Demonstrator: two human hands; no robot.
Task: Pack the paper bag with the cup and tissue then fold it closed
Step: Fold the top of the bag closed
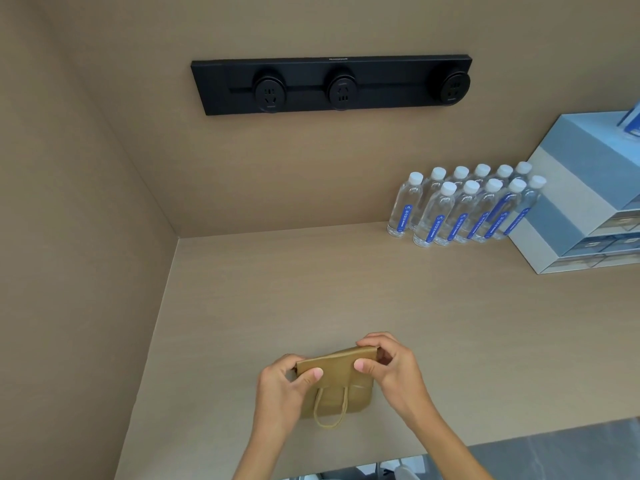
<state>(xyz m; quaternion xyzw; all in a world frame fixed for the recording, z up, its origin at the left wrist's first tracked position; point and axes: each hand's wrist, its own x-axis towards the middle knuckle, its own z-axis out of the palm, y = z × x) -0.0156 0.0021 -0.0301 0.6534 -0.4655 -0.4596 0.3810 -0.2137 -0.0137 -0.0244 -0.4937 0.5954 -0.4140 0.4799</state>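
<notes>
A small brown paper bag (pixel 337 382) stands on the beige counter (pixel 346 289) near its front edge. Its top is folded over into a flat band, and a twisted paper handle hangs down its front. My left hand (pixel 282 389) pinches the left end of the folded top between thumb and fingers. My right hand (pixel 391 368) pinches the right end the same way. No cup or tissue can be seen; the bag's inside is hidden.
Several water bottles (pixel 464 209) with white caps stand at the back right. A grey and white drawer unit (pixel 568 209) sits beside them at the right edge. A black socket strip (pixel 329 84) is on the back wall. A side wall closes the left.
</notes>
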